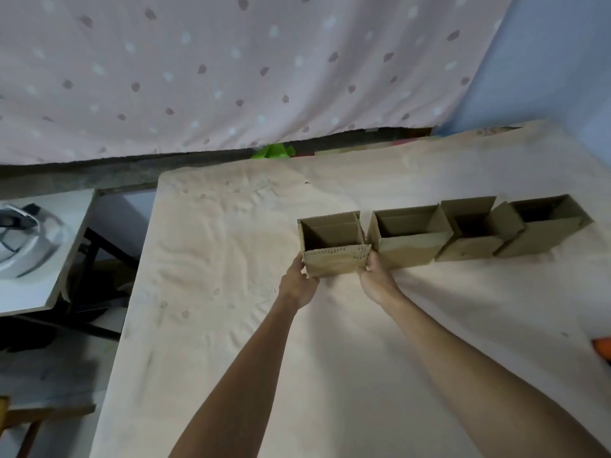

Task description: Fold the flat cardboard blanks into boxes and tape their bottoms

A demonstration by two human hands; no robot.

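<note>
On the beige cloth-covered table point(215, 246), 1 o'clock of centre: one open-topped brown corrugated cardboard box point(335, 261), upright, was gripped at its lower sides by left hand point(299, 280) and right hand point(375, 279). At its 3 o'clock stood three like boxes point(463, 247). Bottoms hidden; folding judged nearly done, taping unverifiable.

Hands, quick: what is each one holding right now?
Left hand: grips the leftmost box at its left side.
Right hand: grips the same box at its right side.

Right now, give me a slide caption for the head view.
Left hand and right hand hold an open box beside three others in a row on the table.
</note>
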